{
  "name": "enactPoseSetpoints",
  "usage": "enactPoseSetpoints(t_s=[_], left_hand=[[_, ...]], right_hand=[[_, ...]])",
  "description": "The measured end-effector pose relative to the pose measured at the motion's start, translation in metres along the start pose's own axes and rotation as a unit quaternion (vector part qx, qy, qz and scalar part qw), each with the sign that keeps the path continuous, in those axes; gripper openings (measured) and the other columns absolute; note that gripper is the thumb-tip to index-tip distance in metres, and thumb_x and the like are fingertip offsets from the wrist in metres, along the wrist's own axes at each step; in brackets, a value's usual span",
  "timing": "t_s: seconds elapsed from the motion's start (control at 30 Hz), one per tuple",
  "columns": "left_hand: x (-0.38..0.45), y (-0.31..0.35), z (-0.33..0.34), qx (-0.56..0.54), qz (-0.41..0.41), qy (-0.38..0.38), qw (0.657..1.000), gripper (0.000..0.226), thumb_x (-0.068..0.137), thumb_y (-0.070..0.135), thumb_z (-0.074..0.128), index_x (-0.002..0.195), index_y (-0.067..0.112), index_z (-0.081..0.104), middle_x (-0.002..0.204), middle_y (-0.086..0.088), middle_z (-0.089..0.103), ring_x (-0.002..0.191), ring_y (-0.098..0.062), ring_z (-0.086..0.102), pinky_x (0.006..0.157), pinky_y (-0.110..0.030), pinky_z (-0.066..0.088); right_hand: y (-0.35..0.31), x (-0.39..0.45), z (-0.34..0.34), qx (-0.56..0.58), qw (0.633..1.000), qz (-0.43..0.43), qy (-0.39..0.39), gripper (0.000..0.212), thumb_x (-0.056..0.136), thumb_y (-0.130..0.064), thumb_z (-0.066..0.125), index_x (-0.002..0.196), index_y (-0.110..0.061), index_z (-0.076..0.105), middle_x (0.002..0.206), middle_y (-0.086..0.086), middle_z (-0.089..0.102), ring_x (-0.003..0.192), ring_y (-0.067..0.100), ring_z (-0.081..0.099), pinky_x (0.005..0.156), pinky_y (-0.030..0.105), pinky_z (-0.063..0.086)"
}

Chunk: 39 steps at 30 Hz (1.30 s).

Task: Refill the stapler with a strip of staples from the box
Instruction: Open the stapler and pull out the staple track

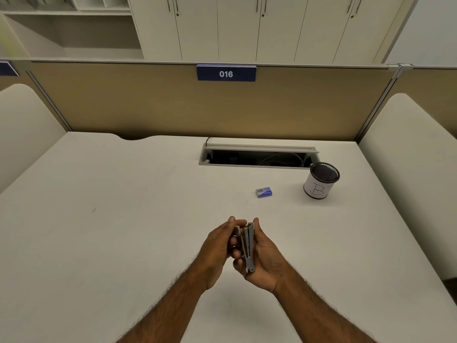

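A grey metal stapler [248, 246] is held on its side above the near middle of the white desk [123, 219], its two halves slightly apart at the far end. My right hand [267, 256] cups it from the right and below. My left hand [220, 246] grips it from the left, thumb and fingers at its far end. A small blue box of staples [263, 192] lies flat on the desk beyond the hands, apart from both. No loose strip of staples is visible.
A black mesh pen cup [321, 180] with a white label stands to the right of the box. Behind it is an open cable tray slot [257, 157] in the desk. A tan partition [173, 107] with sign 016 closes the back.
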<state>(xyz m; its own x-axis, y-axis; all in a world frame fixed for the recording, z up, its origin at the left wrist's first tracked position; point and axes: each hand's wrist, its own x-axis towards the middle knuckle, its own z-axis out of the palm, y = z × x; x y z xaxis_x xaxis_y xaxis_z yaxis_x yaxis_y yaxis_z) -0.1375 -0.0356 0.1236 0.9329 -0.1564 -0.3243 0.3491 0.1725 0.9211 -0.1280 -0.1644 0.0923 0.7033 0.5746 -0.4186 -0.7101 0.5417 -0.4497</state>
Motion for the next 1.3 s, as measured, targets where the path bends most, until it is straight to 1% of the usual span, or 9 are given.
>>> enactPoseSetpoints(t_s=[0.4, 0.5, 0.67, 0.77, 0.87, 1.0, 1.13, 1.2, 1.3], left_hand=[[0.003, -0.001, 0.0, -0.001, -0.018, 0.029, 0.999, 0.046, 0.093, 0.055, 0.037, 0.107, 0.026, 0.071, 0.057, 0.01, 0.047, 0.051, -0.006, 0.039, 0.055, -0.02, 0.044], [0.004, -0.001, -0.002, -0.014, -0.005, 0.026, 1.0, 0.039, 0.094, 0.048, 0.044, 0.106, 0.022, 0.069, 0.071, 0.0, 0.051, 0.057, -0.011, 0.044, 0.061, -0.025, 0.05], [0.005, -0.004, -0.002, 0.03, 0.018, 0.014, 0.999, 0.033, 0.091, 0.045, 0.05, 0.102, 0.021, 0.07, 0.065, 0.003, 0.061, 0.051, -0.01, 0.046, 0.056, -0.025, 0.049], [0.008, -0.006, -0.001, 0.043, 0.02, 0.042, 0.998, 0.037, 0.087, 0.051, 0.053, 0.096, 0.02, 0.071, 0.076, -0.003, 0.072, 0.07, -0.014, 0.065, 0.069, -0.03, 0.055], [0.01, -0.008, -0.003, 0.049, 0.03, 0.065, 0.996, 0.046, 0.081, 0.062, 0.054, 0.094, 0.022, 0.073, 0.08, -0.01, 0.069, 0.077, -0.017, 0.064, 0.081, -0.04, 0.056], [0.011, -0.01, -0.008, 0.024, 0.027, 0.041, 0.999, 0.041, 0.081, 0.058, 0.054, 0.105, 0.028, 0.07, 0.083, 0.01, 0.073, 0.089, -0.012, 0.066, 0.087, -0.03, 0.053], [0.014, -0.012, -0.01, -0.025, -0.01, 0.063, 0.998, 0.046, 0.089, 0.055, 0.045, 0.112, 0.021, 0.067, 0.096, 0.004, 0.073, 0.087, -0.015, 0.068, 0.086, -0.034, 0.053], [0.016, -0.013, -0.009, -0.037, -0.027, 0.077, 0.996, 0.048, 0.093, 0.053, 0.039, 0.114, 0.019, 0.065, 0.104, -0.002, 0.073, 0.089, -0.017, 0.069, 0.084, -0.034, 0.054], [0.017, -0.013, -0.008, -0.033, -0.026, 0.079, 0.996, 0.049, 0.095, 0.052, 0.036, 0.113, 0.018, 0.066, 0.088, 0.001, 0.074, 0.083, -0.015, 0.07, 0.083, -0.035, 0.053]], right_hand=[[0.001, -0.003, 0.011, 0.01, 0.999, -0.017, -0.027, 0.056, 0.087, -0.06, 0.047, 0.1, -0.01, 0.068, 0.088, 0.006, 0.069, 0.071, 0.016, 0.064, 0.065, 0.026, 0.054], [-0.002, 0.0, 0.015, -0.031, 0.998, -0.026, 0.039, 0.063, 0.086, -0.065, 0.043, 0.098, -0.009, 0.069, 0.083, 0.007, 0.068, 0.064, 0.017, 0.061, 0.054, 0.024, 0.052], [-0.005, 0.005, 0.021, -0.184, 0.968, -0.088, 0.148, 0.064, 0.089, -0.062, 0.037, 0.092, -0.006, 0.069, 0.068, 0.012, 0.065, 0.056, 0.02, 0.058, 0.049, 0.025, 0.05], [-0.003, 0.006, 0.025, -0.262, 0.942, -0.127, 0.167, 0.061, 0.091, -0.06, 0.035, 0.101, -0.009, 0.067, 0.074, 0.01, 0.068, 0.064, 0.021, 0.063, 0.053, 0.027, 0.052], [-0.002, 0.004, 0.025, -0.296, 0.929, -0.133, 0.177, 0.054, 0.096, -0.053, 0.037, 0.103, -0.009, 0.067, 0.076, 0.008, 0.068, 0.061, 0.015, 0.062, 0.056, 0.026, 0.051], [-0.007, -0.001, 0.018, -0.239, 0.953, -0.083, 0.168, 0.057, 0.097, -0.054, 0.033, 0.095, -0.011, 0.07, 0.067, 0.007, 0.056, 0.051, 0.012, 0.048, 0.047, 0.024, 0.041], [-0.01, -0.003, 0.017, -0.138, 0.984, -0.038, 0.104, 0.069, 0.081, -0.075, 0.042, 0.092, -0.011, 0.066, 0.065, 0.004, 0.052, 0.043, 0.01, 0.038, 0.038, 0.02, 0.029], [-0.009, -0.003, 0.017, -0.117, 0.989, -0.04, 0.082, 0.061, 0.08, -0.071, 0.049, 0.086, -0.013, 0.066, 0.067, 0.003, 0.052, 0.042, 0.009, 0.038, 0.038, 0.019, 0.028], [-0.01, -0.004, 0.015, -0.09, 0.993, -0.046, 0.062, 0.051, 0.086, -0.062, 0.051, 0.085, -0.015, 0.07, 0.068, 0.002, 0.056, 0.044, 0.009, 0.043, 0.04, 0.019, 0.032]])
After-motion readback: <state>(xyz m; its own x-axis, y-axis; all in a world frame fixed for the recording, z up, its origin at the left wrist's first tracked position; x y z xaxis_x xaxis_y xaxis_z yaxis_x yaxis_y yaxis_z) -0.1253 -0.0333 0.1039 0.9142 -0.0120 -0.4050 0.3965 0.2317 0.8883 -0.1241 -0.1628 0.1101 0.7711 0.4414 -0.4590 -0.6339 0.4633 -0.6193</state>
